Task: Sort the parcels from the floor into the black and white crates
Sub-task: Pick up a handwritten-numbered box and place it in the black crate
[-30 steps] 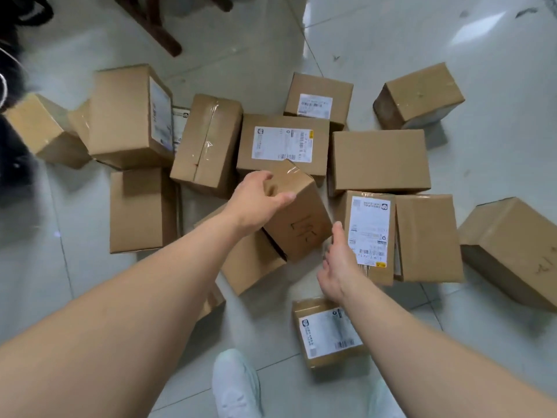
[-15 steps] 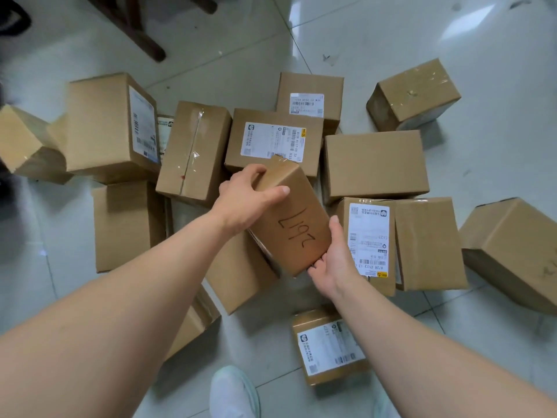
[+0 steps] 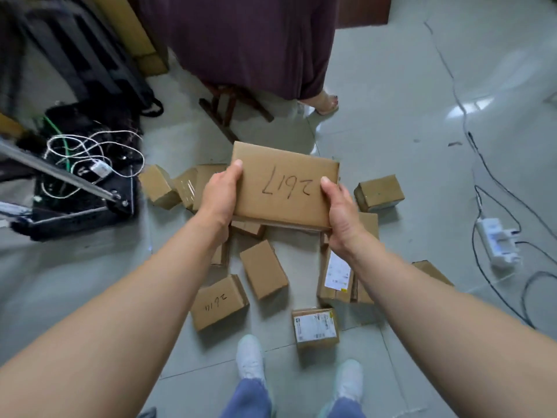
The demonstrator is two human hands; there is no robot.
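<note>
held box (image 3: 284, 188): handwritten "2617", upside down to the camera | floor box (image 3: 219, 302): marker scrawl, looks like "2611" | white shipping labels (image 3: 315, 326) on two parcels: print too tiny to read

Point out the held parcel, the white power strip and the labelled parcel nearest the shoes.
held parcel (image 3: 286, 188): head view, on its top face by the handwritten number.
power strip (image 3: 497, 241): head view, on the middle of its white body.
labelled parcel (image 3: 315, 327): head view, on its white label.
</note>
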